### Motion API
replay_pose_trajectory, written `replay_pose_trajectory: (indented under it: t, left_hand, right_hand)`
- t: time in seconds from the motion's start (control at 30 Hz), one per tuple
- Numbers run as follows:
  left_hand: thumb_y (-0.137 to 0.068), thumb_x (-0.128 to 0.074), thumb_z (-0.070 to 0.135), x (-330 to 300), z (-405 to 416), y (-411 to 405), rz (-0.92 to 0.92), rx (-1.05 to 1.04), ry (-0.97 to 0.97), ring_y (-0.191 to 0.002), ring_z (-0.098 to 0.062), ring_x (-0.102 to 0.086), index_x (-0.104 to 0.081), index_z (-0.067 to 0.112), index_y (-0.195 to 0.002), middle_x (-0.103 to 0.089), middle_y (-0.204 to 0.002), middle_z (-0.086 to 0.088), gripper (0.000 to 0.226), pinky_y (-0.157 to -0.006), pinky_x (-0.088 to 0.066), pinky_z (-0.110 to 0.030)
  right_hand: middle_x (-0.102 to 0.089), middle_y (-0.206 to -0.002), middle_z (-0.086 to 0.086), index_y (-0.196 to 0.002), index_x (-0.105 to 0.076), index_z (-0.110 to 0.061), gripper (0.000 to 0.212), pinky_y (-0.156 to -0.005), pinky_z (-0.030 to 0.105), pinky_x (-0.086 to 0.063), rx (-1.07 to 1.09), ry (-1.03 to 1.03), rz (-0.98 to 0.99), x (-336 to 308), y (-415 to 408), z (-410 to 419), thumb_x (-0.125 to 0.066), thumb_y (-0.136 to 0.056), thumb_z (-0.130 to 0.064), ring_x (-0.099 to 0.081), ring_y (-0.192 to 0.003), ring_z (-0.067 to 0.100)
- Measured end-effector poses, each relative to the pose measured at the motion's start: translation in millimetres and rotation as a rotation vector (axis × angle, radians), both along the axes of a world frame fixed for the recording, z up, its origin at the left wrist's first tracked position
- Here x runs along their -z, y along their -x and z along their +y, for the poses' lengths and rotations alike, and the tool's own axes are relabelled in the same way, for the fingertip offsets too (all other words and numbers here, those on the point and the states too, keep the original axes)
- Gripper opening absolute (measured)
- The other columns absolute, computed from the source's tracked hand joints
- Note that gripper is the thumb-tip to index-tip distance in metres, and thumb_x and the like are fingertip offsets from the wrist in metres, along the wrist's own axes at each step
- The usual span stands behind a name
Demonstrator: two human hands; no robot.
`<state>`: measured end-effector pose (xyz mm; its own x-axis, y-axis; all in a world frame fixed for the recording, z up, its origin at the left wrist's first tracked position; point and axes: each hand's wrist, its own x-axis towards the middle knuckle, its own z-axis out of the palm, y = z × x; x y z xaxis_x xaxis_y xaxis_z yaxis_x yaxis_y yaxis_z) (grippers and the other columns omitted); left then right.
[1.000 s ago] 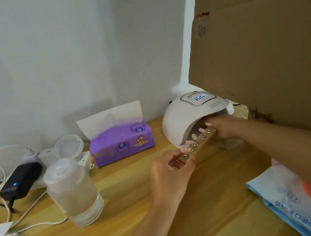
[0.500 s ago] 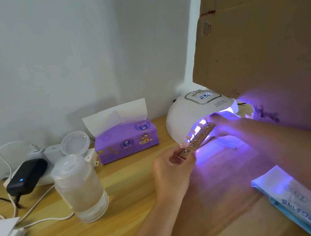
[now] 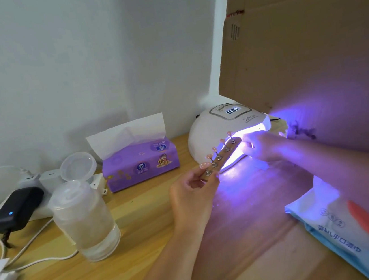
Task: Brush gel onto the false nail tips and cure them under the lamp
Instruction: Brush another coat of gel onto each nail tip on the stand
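A white dome curing lamp (image 3: pixel 210 131) stands on the wooden desk (image 3: pixel 146 250) and glows violet from its mouth. A narrow wooden strip (image 3: pixel 222 157) carries several pink false nail tips (image 3: pixel 209 156) on small metal stands. My left hand (image 3: pixel 192 192) pinches the strip's near end. My right hand (image 3: pixel 259 146) holds its far end right at the lamp's opening. The strip slants from near left up to the lamp mouth, with its far end lit by the glow.
A purple tissue pack (image 3: pixel 139 164) sits left of the lamp. A frosted plastic jar (image 3: pixel 84 221), its loose lid (image 3: pixel 77 165), a power strip with a black adapter (image 3: pixel 16 209) and cables lie at left. A large cardboard sheet (image 3: pixel 308 53) leans at right above a blue packet (image 3: pixel 355 234).
The lamp switched on and now throws violet light over my right hand and the desk. The strip's far end has moved a little closer into the lamp mouth.
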<state>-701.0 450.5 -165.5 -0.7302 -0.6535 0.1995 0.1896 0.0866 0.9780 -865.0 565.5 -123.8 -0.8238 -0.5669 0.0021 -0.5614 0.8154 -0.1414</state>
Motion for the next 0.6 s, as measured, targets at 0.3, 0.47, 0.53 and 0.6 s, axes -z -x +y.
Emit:
replay_pose_trajectory:
  t: [0.3,0.47,0.53,0.6]
  left_hand:
    - [-0.078,-0.069,0.003,-4,1,-2,0.01,-0.018,-0.031,-0.037,0.001,-0.038,-0.068,0.023,-0.077,-0.05,-0.04,0.015,0.02,-0.038,-0.034,-0.012]
    - [-0.077,-0.068,0.001,-1,0,-1,0.012,-0.014,-0.023,-0.042,0.002,-0.042,-0.07,0.019,-0.085,-0.053,-0.043,0.016,0.02,-0.044,-0.039,-0.012]
    - [-0.077,-0.069,0.002,-1,0,-1,0.004,-0.004,-0.034,-0.045,0.001,-0.043,-0.07,0.02,-0.086,-0.054,-0.045,0.016,0.02,-0.053,-0.047,-0.023]
    - [-0.077,-0.069,0.002,-1,0,-1,0.014,0.0,-0.024,-0.044,0.002,-0.043,-0.069,0.023,-0.084,-0.054,-0.044,0.016,0.022,-0.049,-0.044,-0.019]
  right_hand:
    - [-0.045,-0.066,-0.007,-0.071,-0.049,-0.018,0.021,-0.05,0.024,-0.026,0.056,0.294,-0.049,-1,-7,0,-0.063,-0.079,-0.031,-0.045,-0.065,0.015]
    - [-0.037,-0.039,-0.004,-0.052,-0.031,-0.015,0.051,-0.043,0.028,-0.023,0.227,0.287,-0.114,10,-15,-13,-0.066,-0.078,-0.043,-0.032,-0.043,0.014]
    - [-0.039,-0.048,-0.001,-0.054,-0.031,-0.016,0.047,-0.043,0.026,-0.024,0.272,0.276,-0.068,10,-16,-15,-0.065,-0.08,-0.036,-0.035,-0.046,0.016]
    - [-0.041,-0.061,0.002,-0.057,-0.031,-0.017,0.039,-0.048,0.025,-0.028,0.279,0.243,-0.001,7,-16,-15,-0.061,-0.081,-0.026,-0.043,-0.059,0.023]
